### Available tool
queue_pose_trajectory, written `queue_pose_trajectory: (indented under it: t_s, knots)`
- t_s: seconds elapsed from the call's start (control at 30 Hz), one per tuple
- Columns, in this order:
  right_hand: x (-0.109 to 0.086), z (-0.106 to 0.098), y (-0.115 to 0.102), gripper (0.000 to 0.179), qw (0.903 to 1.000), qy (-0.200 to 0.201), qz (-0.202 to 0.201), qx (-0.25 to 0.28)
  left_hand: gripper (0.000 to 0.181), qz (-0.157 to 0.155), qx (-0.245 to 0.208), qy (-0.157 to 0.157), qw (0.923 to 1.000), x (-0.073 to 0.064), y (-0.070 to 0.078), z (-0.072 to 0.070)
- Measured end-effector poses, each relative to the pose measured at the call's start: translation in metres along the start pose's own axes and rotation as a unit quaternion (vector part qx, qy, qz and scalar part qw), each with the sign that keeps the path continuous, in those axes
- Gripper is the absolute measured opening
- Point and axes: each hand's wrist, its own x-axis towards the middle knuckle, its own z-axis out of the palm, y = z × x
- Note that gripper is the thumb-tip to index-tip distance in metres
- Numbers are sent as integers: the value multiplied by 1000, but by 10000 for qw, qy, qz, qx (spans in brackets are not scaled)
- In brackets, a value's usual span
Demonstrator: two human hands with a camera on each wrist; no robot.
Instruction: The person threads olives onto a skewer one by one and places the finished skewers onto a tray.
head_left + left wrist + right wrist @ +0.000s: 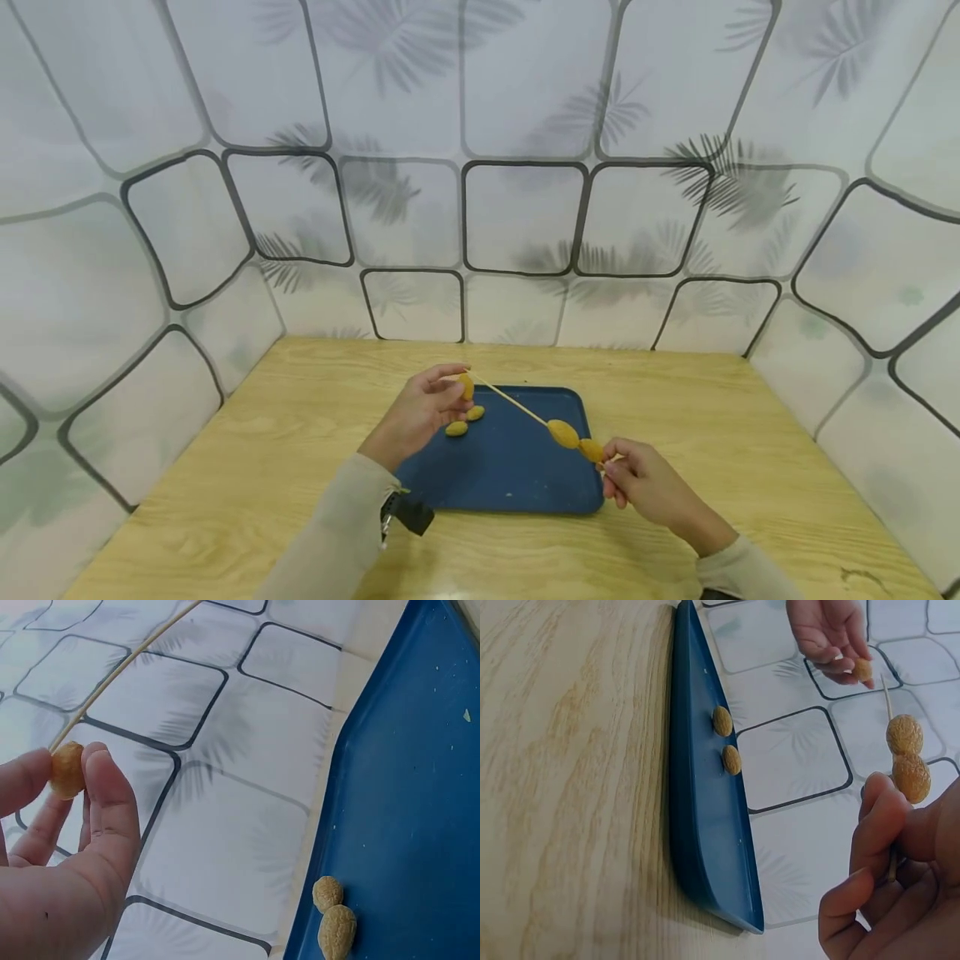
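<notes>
My right hand (pixel 637 479) grips the lower end of a thin wooden skewer (pixel 510 402), which slants up to the left above the tray. Two golden-brown, wrinkled fried balls (pixel 905 735) are threaded on it, side by side just above the fingers. Between thumb and fingertips my left hand (pixel 423 408) pinches a third fried ball (pixel 67 771). The skewer's bare tip overlaps that ball in the left wrist view; in the right wrist view the tip points up beside it. Beneath the hands lies a dark blue tray (pixel 517 475).
Two more fried balls (pixel 337 931) lie close together at the tray's left side, with small crumbs scattered on its surface. The tray sits on a light wood-grain table (pixel 300 433). Behind and beside the table hangs a white patterned curtain (pixel 525 217).
</notes>
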Motion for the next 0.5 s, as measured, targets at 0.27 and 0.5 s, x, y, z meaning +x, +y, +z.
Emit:
queue_pose_trajectory:
  t_s: [0.27, 0.5]
  knots:
    - [-4, -3, 4, 13, 9996, -113, -247, 47, 40, 18, -406, 148, 9991, -4, 3, 0]
    - [-6, -2, 8, 13, 9997, -172, -165, 21, 30, 126, -527, 158, 9984, -6, 2, -2]
